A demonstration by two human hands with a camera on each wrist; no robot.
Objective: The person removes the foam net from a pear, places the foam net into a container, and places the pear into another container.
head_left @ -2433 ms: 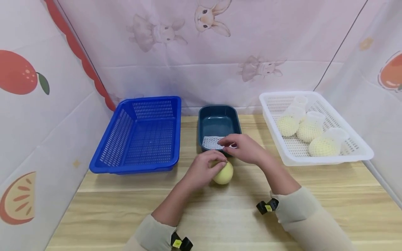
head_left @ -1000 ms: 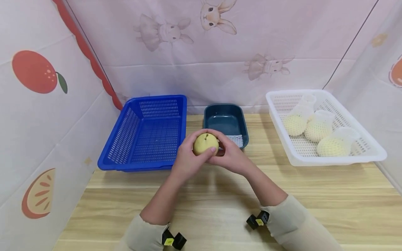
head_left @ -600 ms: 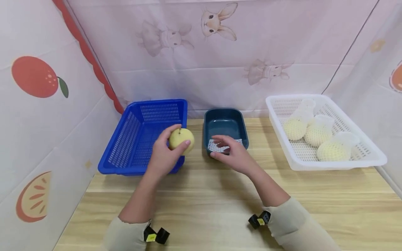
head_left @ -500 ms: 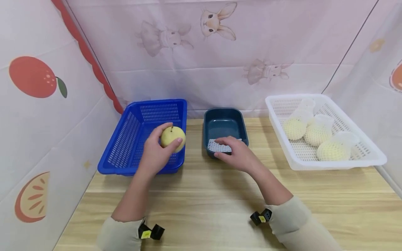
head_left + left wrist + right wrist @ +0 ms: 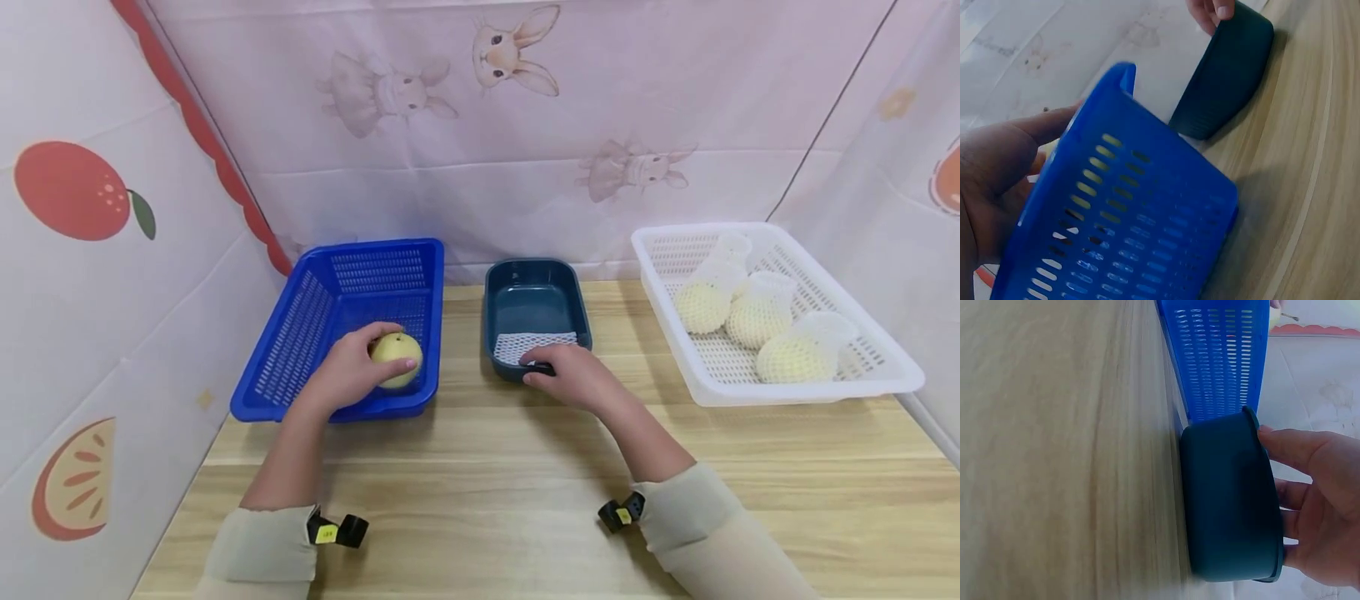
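Note:
My left hand (image 5: 348, 371) curls round a yellow pear (image 5: 397, 358) with its stem up. It holds the pear inside the near right part of the blue basket (image 5: 262, 383); the left wrist view shows the hand partly behind the basket wall (image 5: 1141, 206). My right hand (image 5: 573, 375) grips the near rim of a dark teal box (image 5: 532, 308), its thumb outside and its fingers over the edge. In the right wrist view the thumb touches the box wall (image 5: 1229, 500) at the rim. A white foam net (image 5: 517, 346) lies in the box beside the fingertips.
A white basket (image 5: 697, 375) at the right holds several pears in foam nets (image 5: 795, 358). The wooden table (image 5: 480, 500) runs in front of all three containers. A printed cloth (image 5: 450, 200) hangs close behind them.
My left hand has carried the pear leftward from the middle and lowered it into the blue basket. The right hand has let go of the foam net and taken the teal box's rim.

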